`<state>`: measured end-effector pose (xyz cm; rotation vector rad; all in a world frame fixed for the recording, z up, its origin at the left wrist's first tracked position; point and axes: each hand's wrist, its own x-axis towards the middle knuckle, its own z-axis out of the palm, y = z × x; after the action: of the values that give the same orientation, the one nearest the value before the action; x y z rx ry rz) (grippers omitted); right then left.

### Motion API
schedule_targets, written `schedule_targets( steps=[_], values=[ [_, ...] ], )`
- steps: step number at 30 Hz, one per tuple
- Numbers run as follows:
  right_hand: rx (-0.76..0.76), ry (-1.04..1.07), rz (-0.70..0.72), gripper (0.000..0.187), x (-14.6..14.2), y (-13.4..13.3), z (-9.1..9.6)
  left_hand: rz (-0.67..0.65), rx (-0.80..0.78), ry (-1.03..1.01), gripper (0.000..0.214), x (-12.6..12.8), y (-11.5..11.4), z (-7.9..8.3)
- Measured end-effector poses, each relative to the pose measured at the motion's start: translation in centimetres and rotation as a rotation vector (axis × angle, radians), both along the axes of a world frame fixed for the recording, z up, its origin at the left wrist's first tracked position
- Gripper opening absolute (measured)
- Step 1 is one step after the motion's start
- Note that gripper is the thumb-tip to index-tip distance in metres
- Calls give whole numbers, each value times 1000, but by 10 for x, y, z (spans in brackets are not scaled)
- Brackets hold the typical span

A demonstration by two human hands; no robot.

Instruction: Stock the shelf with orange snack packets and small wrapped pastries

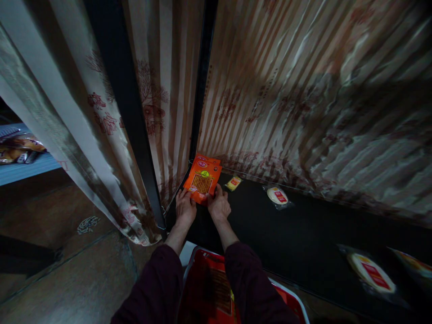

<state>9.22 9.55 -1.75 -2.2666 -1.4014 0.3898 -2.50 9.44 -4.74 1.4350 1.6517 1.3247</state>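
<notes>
Both my hands grip the lower corners of an orange snack packet (203, 180) at the back left corner of a black shelf (270, 225). My left hand (185, 208) is closed on its left side, and my right hand (219, 204) is closed on its right side. Another orange edge shows behind the packet's top, so more than one may be there. To the right of my right hand lies a small yellow packet (233, 182). Below my forearms stands a red basket with a white rim (288, 292), holding a larger red packet (219, 290).
Round white packaged items (277, 196) lie along the shelf, one more (371, 272) nearer the front right. Pleated curtains (270, 90) hang behind and at the left, beside a dark post (124, 90). Bagged food (20, 146) sits on a blue shelf at far left.
</notes>
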Motion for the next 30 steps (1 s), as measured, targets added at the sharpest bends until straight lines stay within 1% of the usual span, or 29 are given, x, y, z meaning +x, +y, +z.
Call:
schedule_targets(
  steps=[2, 4, 6, 8, 10, 13, 15, 18, 20, 24, 27, 30],
  values=[
    [82, -27, 29, 51, 1, 2, -5, -6, 18, 36, 33, 1, -1, -1],
    [181, -58, 95, 49, 2, 5, -11, -9, 28, 94, 34, 2, -2, -2],
    [236, -54, 156, 50, 1, 9, -16, -24, 26, 140, 35, 2, -2, -3],
    [232, -22, 183, 51, -1, 13, -19, -41, 13, 152, 36, 2, -1, -3],
    [209, -20, 181, 50, -2, 16, -20, -49, 1, 151, 38, 2, -1, -4],
    [230, -110, 186, 49, -2, 18, -18, -46, 7, 150, 39, 2, -2, -3],
    [259, -175, 224, 49, -2, 18, -17, -55, 19, 155, 39, 2, -2, -1],
    [233, -227, 296, 46, -3, 18, -17, -119, 41, 195, 43, 2, -4, 2],
    [176, -240, 306, 45, -5, 19, -16, -178, 25, 269, 48, 1, -5, 4],
    [100, -242, 297, 46, -7, 23, -13, -253, -97, 514, 50, 1, -7, 9],
    [94, -219, 300, 45, -6, 25, -11, -269, -140, 618, 51, 0, -9, 13],
    [127, -178, 307, 46, -6, 23, -13, -269, -121, 657, 51, -1, -11, 14]
  ],
)
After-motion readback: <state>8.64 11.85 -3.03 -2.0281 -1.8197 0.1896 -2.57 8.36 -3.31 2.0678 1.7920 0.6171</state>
